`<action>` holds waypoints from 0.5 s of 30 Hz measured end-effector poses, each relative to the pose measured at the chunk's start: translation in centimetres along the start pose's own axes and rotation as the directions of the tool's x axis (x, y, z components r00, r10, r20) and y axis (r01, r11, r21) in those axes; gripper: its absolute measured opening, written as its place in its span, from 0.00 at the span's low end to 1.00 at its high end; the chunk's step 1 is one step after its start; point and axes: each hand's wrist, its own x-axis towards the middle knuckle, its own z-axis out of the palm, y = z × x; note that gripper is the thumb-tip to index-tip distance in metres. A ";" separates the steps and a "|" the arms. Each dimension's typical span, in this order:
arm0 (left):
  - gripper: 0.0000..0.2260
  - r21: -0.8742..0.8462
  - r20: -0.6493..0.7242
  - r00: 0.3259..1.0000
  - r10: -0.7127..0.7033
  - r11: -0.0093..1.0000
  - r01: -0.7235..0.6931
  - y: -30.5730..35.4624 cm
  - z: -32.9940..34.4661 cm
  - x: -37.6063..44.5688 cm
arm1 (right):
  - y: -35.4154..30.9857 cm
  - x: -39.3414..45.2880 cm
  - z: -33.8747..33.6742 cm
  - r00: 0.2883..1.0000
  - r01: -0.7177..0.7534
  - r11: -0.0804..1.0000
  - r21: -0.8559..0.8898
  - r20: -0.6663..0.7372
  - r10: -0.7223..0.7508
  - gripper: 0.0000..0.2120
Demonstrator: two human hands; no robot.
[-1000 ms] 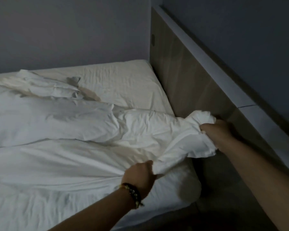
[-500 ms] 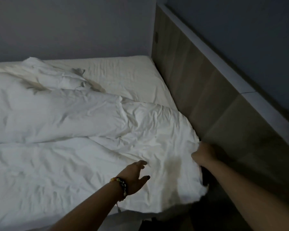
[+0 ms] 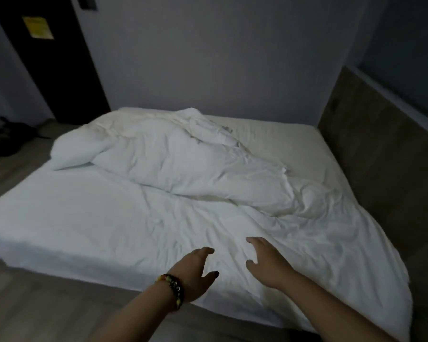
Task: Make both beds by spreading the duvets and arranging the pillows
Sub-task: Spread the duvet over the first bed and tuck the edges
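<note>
Head view: your left hand [image 3: 195, 272] and right hand [image 3: 266, 261] reach over the near edge of the bed [image 3: 47, 245], fingers spread loose, holding nothing. White duvet [image 3: 188, 166] lies bunched across the far half, near part flattened beneath your hands.

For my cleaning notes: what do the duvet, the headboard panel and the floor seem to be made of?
Duvet: soft white woven fabric, probably cotton, matte; it creases and bunches.
Headboard panel: looks like wood or wood-look laminate, matte brown with faint grain; the dim light leaves it open.
Floor: grey plank-patterned boards, wood or laminate.
</note>
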 end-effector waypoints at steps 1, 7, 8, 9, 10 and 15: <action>0.27 0.003 -0.012 1.000 -0.026 1.000 0.026 -1.6 -0.7 -0.9 | -1.9 0.4 1.0 0.999 0.039 0.999 -0.017 0.015 -0.039 0.30; 0.31 0.018 -0.044 0.990 -0.130 0.991 0.131 -9.0 -3.6 -3.2 | -9.8 2.6 5.2 0.974 0.217 0.963 -0.157 0.102 -0.203 0.31; 0.31 0.018 -0.046 0.989 -0.140 0.990 0.141 -10.0 -4.0 -3.0 | -10.5 3.3 5.7 0.969 0.237 0.954 -0.184 0.121 -0.217 0.31; 0.32 0.018 -0.045 0.988 -0.150 0.988 0.151 -10.8 -4.4 -2.6 | -11.0 4.0 6.0 0.964 0.252 0.945 -0.208 0.137 -0.227 0.31; 0.32 0.020 -0.041 0.987 -0.158 0.987 0.159 -11.8 -4.8 -2.1 | -11.4 4.9 6.4 0.960 0.263 0.937 -0.227 0.155 -0.232 0.31; 0.31 0.019 -0.015 0.985 -0.170 0.985 0.171 -16.6 -7.4 1.0 | -12.8 10.8 8.1 0.956 0.219 0.934 -0.281 0.254 -0.148 0.32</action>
